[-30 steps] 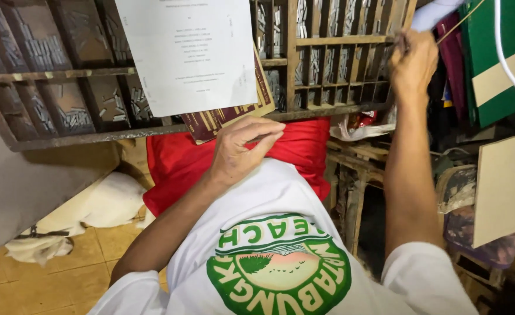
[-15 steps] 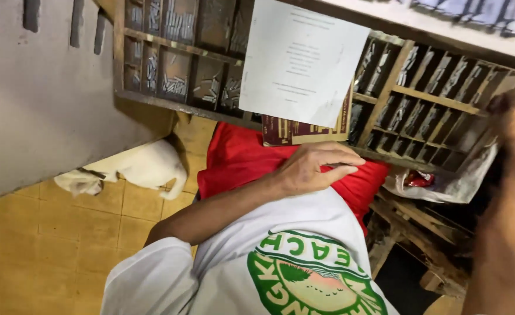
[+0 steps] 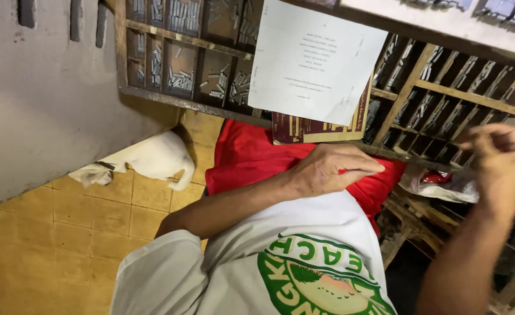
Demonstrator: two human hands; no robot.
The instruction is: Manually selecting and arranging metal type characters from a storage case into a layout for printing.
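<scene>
- Fingers of the left hand [image 3: 327, 172] curl loosely and rest on the red cloth [image 3: 251, 157] over the lap. I cannot tell if they pinch anything underneath.
- Right hand [image 3: 494, 154] is up by the wooden tray [image 3: 421, 87] at the right. It is blurry and its fingers are bunched, so I cannot tell if it holds a piece.
- Little metal pieces [image 3: 178, 79] lie in the tray's small boxes, just above both hands. They look small, hard and a bit heavy for their size. They may slip, so a pinch on the 2 long sides with fingertips looks best.
- White paper sheet [image 3: 316, 61] leans on the tray, with a brown booklet [image 3: 322, 128] behind it. Both look thin, light and bendy, best held by an edge.
- White animal [image 3: 146, 160] lies on the yellow tile floor [image 3: 47, 245] to the left, well apart from the hands.
</scene>
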